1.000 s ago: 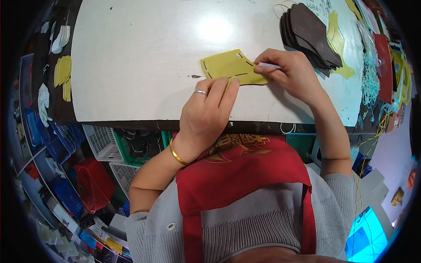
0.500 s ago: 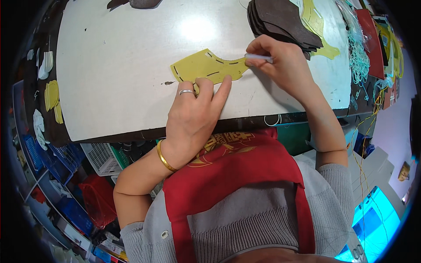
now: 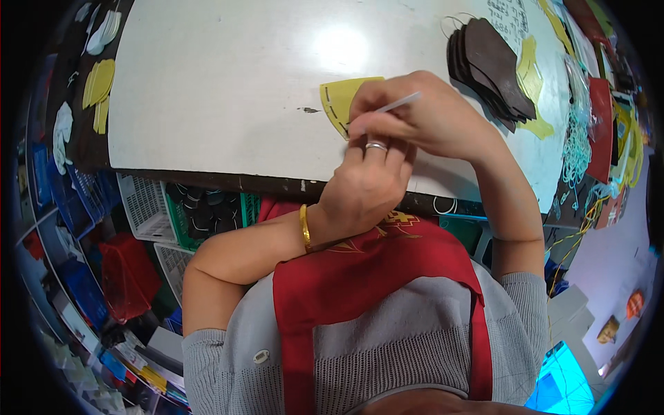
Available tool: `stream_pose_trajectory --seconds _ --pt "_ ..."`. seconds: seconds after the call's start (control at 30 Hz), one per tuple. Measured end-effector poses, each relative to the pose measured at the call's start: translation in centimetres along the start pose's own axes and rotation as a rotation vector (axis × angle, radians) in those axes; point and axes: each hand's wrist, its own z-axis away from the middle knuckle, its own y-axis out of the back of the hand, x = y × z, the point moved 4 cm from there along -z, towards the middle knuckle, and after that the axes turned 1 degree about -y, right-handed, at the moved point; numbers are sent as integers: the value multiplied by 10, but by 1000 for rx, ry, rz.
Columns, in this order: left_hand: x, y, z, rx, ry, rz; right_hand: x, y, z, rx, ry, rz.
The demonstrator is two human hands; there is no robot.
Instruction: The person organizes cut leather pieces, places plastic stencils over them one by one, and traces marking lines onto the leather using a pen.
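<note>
A yellow pattern template [image 3: 337,95] with dark dashed slots lies flat on the white work board [image 3: 228,104]. Its left end shows; my hands cover the rest. My right hand [image 3: 432,114] is closed on a thin white pen [image 3: 402,102], bent over the template near its lower left part. The pen's tip is hidden by the fingers. Just below, my left hand [image 3: 366,190], with a ring and a gold bangle, reaches up to the template's near edge. Its fingers are stretched side by side, their tips hidden behind the right hand.
At the back right sits a stack of dark brown leather pieces [image 3: 492,59], beside another yellow template [image 3: 531,76]. Teal threads [image 3: 575,142] hang at the right edge. Yellow pieces [image 3: 100,83] and a white glove [image 3: 62,135] lie at the left. Plastic crates [image 3: 149,207] stand below the board's edge.
My right hand has moved with the pen from the template's narrow right end leftward, over my left fingers. The template keeps about the same place on the board; the whole view has shifted.
</note>
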Motion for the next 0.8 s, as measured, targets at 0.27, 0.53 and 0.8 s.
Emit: stream_pose_trajectory --seconds 0.27,0.53,0.8 --pt "-2 2 -4 -52 26 36 -6 -7 -31 314 292 471" --pt "-2 5 -5 -24 17 68 2 0 13 189 74 80" --pt "-4 -1 -6 -1 -15 53 0 4 23 268 258 545"
